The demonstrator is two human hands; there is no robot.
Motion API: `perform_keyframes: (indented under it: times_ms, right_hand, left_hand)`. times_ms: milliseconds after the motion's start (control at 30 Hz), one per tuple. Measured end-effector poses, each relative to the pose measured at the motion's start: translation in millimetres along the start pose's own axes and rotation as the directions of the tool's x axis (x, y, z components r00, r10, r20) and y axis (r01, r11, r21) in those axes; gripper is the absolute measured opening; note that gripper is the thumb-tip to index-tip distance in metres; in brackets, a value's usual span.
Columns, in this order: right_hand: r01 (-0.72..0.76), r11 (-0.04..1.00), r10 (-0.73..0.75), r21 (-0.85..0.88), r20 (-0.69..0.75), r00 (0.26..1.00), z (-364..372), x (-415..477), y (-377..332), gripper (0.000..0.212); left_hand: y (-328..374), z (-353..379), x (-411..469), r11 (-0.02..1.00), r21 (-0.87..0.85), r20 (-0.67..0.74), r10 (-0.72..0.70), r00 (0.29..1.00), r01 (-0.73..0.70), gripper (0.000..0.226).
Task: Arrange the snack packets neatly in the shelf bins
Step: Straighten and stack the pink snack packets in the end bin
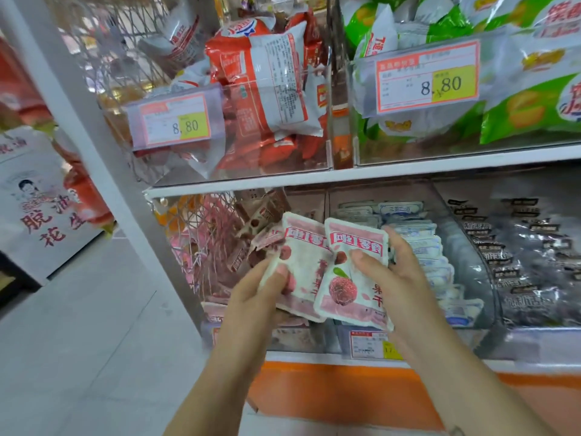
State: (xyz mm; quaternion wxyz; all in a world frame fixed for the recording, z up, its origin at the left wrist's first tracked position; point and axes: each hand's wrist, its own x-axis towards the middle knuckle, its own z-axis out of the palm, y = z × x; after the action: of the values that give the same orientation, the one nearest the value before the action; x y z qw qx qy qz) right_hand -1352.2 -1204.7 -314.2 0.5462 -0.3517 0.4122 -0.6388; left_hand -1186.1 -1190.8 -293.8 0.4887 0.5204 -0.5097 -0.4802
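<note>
Left hand point(254, 294) grip pinched on left packet point(303, 265), right hand point(396, 272) grip pinched on right packet point(345, 294). Both pink, side by side, before the lower-left bin point(292, 338) of brown packets point(261, 215). Middle bin point(481, 262): blue packets point(415, 234) in a row; upper bins: red packets point(270, 83), green packets point(518, 114).
</note>
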Motion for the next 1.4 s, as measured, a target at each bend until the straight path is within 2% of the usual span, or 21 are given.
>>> perform_keyframes:
  times_ms: [33, 133, 233, 267, 333, 400, 500, 567, 600, 667, 733, 800, 900, 1000, 1067, 1133, 1167, 1267, 1333, 1400]
  right_hand:
    - [0.017, 1.0, -0.017, -0.017, -0.012, 1.0, 3.2, -3.1, 2.1, 0.035]
    - [0.068, 0.995, -0.071, -0.067, -0.037, 0.997, 8.9, -9.2, 6.3, 0.028]
    - [0.1, 0.986, -0.098, -0.131, 0.019, 0.995, 14.0, -18.0, 8.7, 0.028]
    - [0.108, 0.98, -0.103, -0.169, 0.04, 0.994, 17.4, -22.3, 9.6, 0.029]
    - [0.119, 0.964, -0.109, -0.236, 0.054, 0.993, 24.0, -30.9, 14.9, 0.031]
    - [0.12, 0.962, -0.115, -0.244, 0.036, 0.993, 28.8, -38.2, 21.2, 0.034]
    - [0.055, 0.982, -0.054, -0.18, 0.01, 0.999, 30.0, -40.6, 21.0, 0.05]
    - [-0.006, 0.982, 0.015, -0.191, 0.045, 0.999, 25.0, -35.3, 12.0, 0.061]
    - [-0.028, 0.968, 0.053, -0.248, 0.094, 0.994, 22.6, -31.5, 5.3, 0.06]
    - [-0.017, 0.887, 0.138, -0.461, 0.23, 0.963, 21.3, -25.9, -8.6, 0.052]
    - [0.052, 0.763, 0.223, -0.644, 0.338, 0.914, 27.1, -23.0, -20.3, 0.044]
    - [0.139, 0.673, 0.288, -0.726, 0.431, 0.855, 40.1, -21.8, -26.8, 0.043]
    - [0.231, 0.62, 0.321, -0.75, 0.511, 0.797, 66.5, -22.7, -29.3, 0.028]
    - [0.333, 0.498, 0.201, -0.801, 0.48, 0.854, 80.7, -13.1, -27.4, 0.017]
    - [0.357, 0.476, 0.076, -0.804, 0.442, 0.894, 88.1, -2.2, -27.9, 0.015]
    - [0.367, 0.473, -0.018, -0.801, 0.408, 0.913, 95.8, 13.7, -24.6, 0.018]
    - [0.377, 0.419, -0.053, -0.826, 0.392, 0.918, 100.5, 23.3, -20.6, 0.022]
    - [0.403, 0.126, -0.05, -0.907, 0.4, 0.915, 114.8, 53.0, -0.7, 0.041]
    - [0.425, -0.053, 0.032, -0.904, 0.424, 0.905, 123.7, 69.8, 15.1, 0.036]
    - [0.459, -0.096, 0.102, -0.883, 0.45, 0.887, 132.3, 82.2, 26.8, 0.031]
  left_hand:
    - [-4.3, 5.0, -5.0, 0.993, -0.096, 0.038, -0.063, 0.997, 0.067, 0.025]
    - [-16.1, 10.0, -7.1, 0.952, -0.231, 0.109, -0.178, 0.978, 0.199, 0.027]
    - [-23.6, 8.0, -6.8, 0.906, -0.333, 0.193, -0.204, 0.96, 0.26, 0.036]
    - [-26.4, 8.1, -9.2, 0.914, -0.317, 0.211, -0.193, 0.958, 0.254, 0.042]
    - [-31.1, 7.7, -18.2, 0.967, -0.176, 0.234, -0.139, 0.962, 0.182, 0.055]
    - [-32.0, 5.9, -24.2, 0.991, -0.09, 0.248, -0.078, 0.966, 0.104, 0.047]
    - [-22.1, -5.0, -22.6, 0.991, -0.088, 0.29, -0.068, 0.955, 0.097, 0.04]
    - [-13.7, -20.4, -17.3, 0.997, -0.027, 0.32, -0.062, 0.945, 0.074, 0.037]
    - [-8.6, -29.9, -15.2, 0.999, 0.012, 0.339, -0.046, 0.94, 0.045, 0.036]
    - [-0.9, -50.5, -13.8, 0.997, 0.071, 0.362, -0.022, 0.932, -0.004, 0.037]
    - [2.0, -68.1, -12.0, 0.995, 0.095, 0.405, -0.003, 0.915, -0.039, 0.038]
    - [2.3, -80.5, -10.8, 0.99, 0.126, 0.416, 0.002, 0.91, -0.059, 0.04]
    - [-0.2, -90.6, -7.3, 0.988, 0.13, 0.371, 0.027, 0.928, -0.081, 0.043]
    - [-5.8, -94.0, -1.2, 0.982, 0.137, 0.218, 0.095, 0.971, -0.127, 0.045]
    - [-10.5, -100.7, 5.7, 0.967, 0.19, 0.042, 0.166, 0.985, -0.171, 0.042]
    - [-11.8, -113.4, 12.3, 0.945, 0.279, -0.142, 0.216, 0.966, -0.17, 0.034]
    - [-13.4, -120.4, 14.9, 0.937, 0.318, -0.207, 0.221, 0.953, -0.148, 0.031]
    - [-25.1, -134.1, 20.8, 0.893, 0.442, -0.236, 0.204, 0.95, -0.082, 0.032]
    - [-32.4, -134.1, 25.1, 0.868, 0.492, -0.207, 0.196, 0.959, -0.071, 0.034]
    - [-38.5, -132.9, 32.3, 0.866, 0.494, -0.192, 0.2, 0.961, -0.081, 0.035]
